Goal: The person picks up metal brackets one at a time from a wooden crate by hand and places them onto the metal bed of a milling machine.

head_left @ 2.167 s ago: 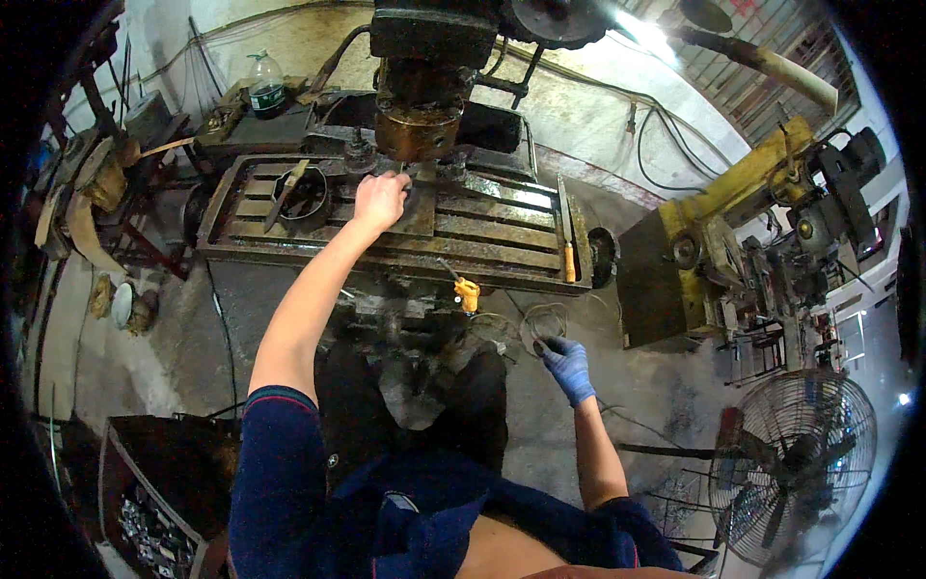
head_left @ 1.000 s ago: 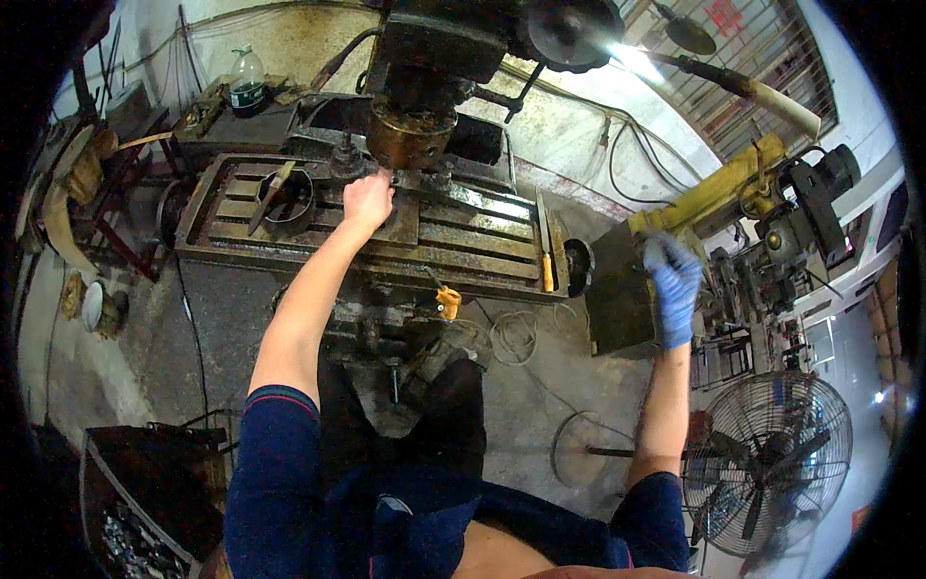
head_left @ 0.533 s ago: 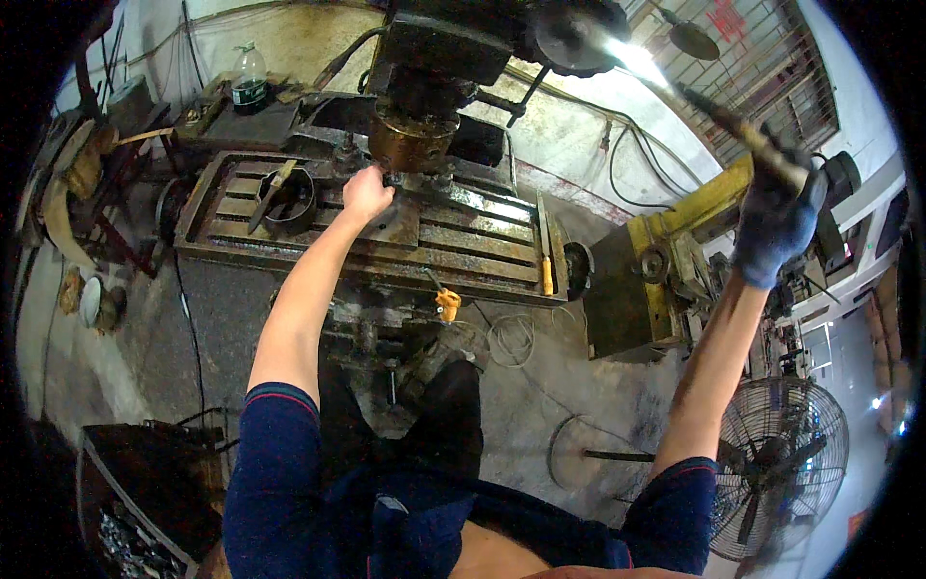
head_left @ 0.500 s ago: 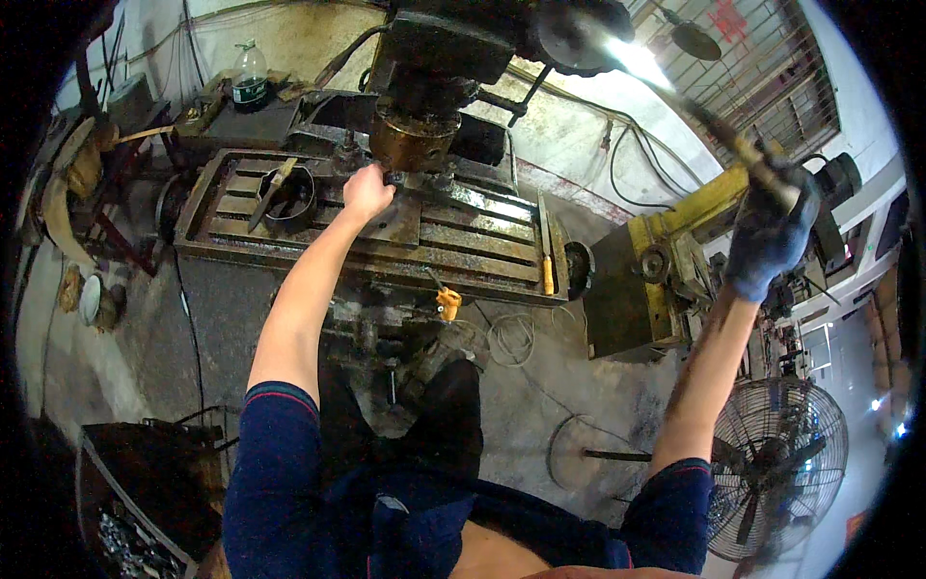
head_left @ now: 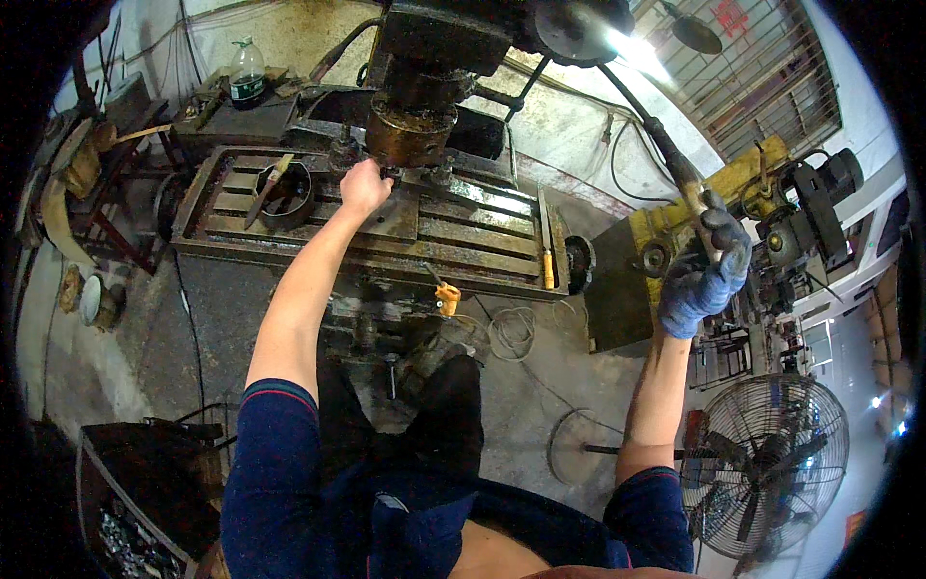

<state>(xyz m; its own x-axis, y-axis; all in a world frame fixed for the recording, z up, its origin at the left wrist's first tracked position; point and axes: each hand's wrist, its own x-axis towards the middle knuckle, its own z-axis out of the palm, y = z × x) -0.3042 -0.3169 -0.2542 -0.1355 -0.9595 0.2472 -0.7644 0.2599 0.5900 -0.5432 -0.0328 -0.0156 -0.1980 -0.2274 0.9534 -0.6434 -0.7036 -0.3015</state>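
Note:
My bare left hand is closed just below the brownish cylindrical spindle head of a machine, over its slotted metal table. Whatever its fingers hold is hidden. Out to the right, my right hand, in a dark blue-grey glove, wraps round the end of a long lever. That lever slants down from the machine's round hub. At the table's left part stands a dark round pot with a brush across its rim.
A file with a yellow handle lies at the table's right end. An orange-yellow fixture sits at the table's front edge. A standing fan is at my right, a metal bin at lower left. A clear bottle stands at the back left.
My right hand has swung the lever downward and to the left, nearer to me. My left hand has stayed almost in place below the spindle head.

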